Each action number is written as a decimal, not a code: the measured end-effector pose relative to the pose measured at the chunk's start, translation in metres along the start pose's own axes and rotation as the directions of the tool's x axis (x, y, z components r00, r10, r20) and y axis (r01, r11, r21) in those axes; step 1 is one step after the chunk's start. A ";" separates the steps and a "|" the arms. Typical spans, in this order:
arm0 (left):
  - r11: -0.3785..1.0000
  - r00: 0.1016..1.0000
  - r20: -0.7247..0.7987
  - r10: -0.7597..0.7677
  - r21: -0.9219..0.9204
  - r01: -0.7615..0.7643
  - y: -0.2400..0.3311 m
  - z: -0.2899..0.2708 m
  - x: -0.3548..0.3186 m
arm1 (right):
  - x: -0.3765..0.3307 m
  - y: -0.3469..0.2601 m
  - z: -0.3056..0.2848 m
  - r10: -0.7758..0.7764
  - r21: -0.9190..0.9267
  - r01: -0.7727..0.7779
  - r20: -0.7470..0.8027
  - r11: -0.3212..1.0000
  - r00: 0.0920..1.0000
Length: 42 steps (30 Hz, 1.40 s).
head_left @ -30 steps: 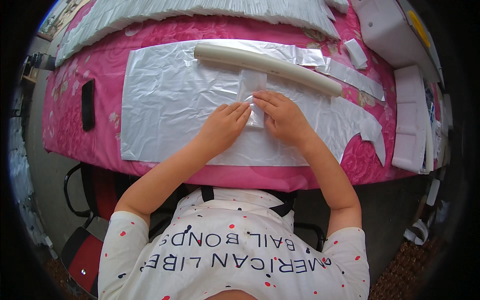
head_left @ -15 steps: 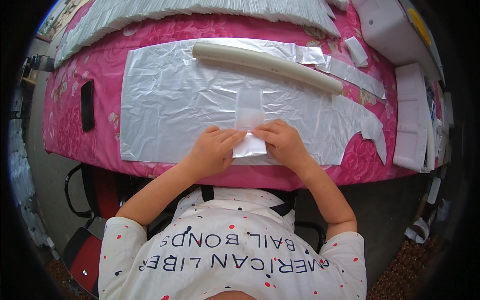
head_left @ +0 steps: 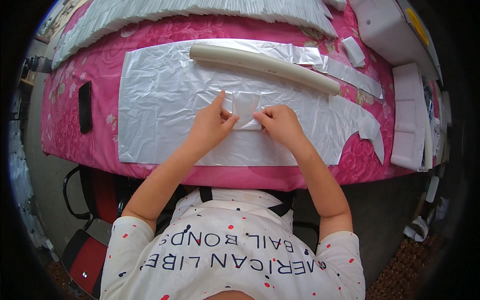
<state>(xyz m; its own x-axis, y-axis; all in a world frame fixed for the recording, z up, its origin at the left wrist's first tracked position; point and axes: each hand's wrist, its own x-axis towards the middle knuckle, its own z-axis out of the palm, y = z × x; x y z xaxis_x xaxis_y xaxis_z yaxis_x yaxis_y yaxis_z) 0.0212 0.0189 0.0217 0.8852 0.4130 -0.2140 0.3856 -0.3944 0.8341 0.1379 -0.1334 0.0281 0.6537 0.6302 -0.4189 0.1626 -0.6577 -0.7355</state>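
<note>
A small folded piece of translucent plastic film (head_left: 247, 106) lies on a large silvery plastic sheet (head_left: 155, 120). My left hand (head_left: 211, 125) is at its left edge, index finger stretched away from me and thumb apart from it. The thumb tip is at the film's side. At the right edge, my right hand (head_left: 282, 124) pinches the film between thumb and forefinger, its other fingers curled. Beyond both hands, a long pale grey plastic pipe (head_left: 265, 66) rests across the sheet.
A pink floral cloth (head_left: 60, 125) covers the table. Thin white packets (head_left: 190, 12) stand in a long row at the back. A slim black object (head_left: 85, 107) is at left. White foam boxes (head_left: 407, 117) border the right side, with cut silvery strips (head_left: 352, 77) nearby. Red-black chairs (head_left: 87, 257) stand below.
Both hands have moved away from me. The film's near end is now folded over, so the piece is shorter. My left index finger has spread from the thumb.
</note>
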 end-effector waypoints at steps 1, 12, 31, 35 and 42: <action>1.000 1.000 0.007 -0.016 -0.023 0.016 0.001 -0.002 0.001 | 0.003 -0.002 -0.001 0.039 -0.007 -0.039 0.023 0.999 0.999; 0.643 0.822 0.160 0.546 0.550 -0.534 -0.007 0.036 0.005 | 0.014 0.003 0.000 0.100 0.016 -0.101 0.054 0.995 0.994; 0.646 0.810 0.092 0.580 0.554 -0.525 -0.020 0.037 0.003 | -0.024 -0.006 0.001 -0.343 -0.566 0.182 -0.190 0.804 0.920; 0.727 0.767 -0.084 0.637 0.397 -0.560 -0.032 0.011 -0.028 | 0.006 -0.010 0.017 -0.770 -0.676 0.547 -0.047 0.494 0.637; 0.743 0.906 0.326 -0.268 -0.529 0.410 -0.076 -0.033 -0.156 | 0.016 -0.001 0.085 -0.671 -0.546 0.557 -0.014 0.626 0.741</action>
<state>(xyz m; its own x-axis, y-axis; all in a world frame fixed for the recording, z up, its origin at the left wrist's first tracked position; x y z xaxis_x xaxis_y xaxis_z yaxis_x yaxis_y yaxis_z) -0.1552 0.0115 0.0085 0.7838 0.2124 -0.5835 0.5121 0.3105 0.8009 0.0856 -0.0878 -0.0233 0.3859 0.9027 0.1906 0.8692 -0.2865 -0.4031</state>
